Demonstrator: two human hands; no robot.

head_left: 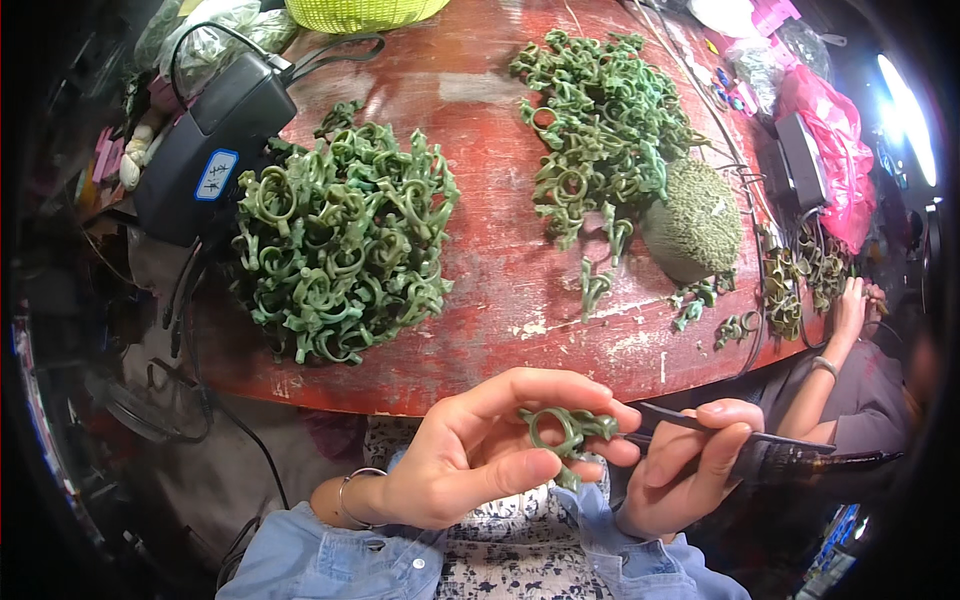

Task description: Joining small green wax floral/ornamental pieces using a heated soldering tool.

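My left hand (480,450) pinches a small green ring-shaped plastic piece (562,432) between thumb and fingers, below the table's near edge. My right hand (690,465) grips a dark slim tool (780,458) whose tip points at that piece. On the worn red table (490,260) a big heap of the same green looped pieces (345,240) lies at the left. A second heap (600,125) lies at the far centre-right.
A rough green dome-shaped lump (695,220) sits right of centre. A black power adapter with cables (210,140) rests at the table's left edge. Another person's hand (855,305) works on green pieces at the right edge. Pink bags (835,140) lie beyond.
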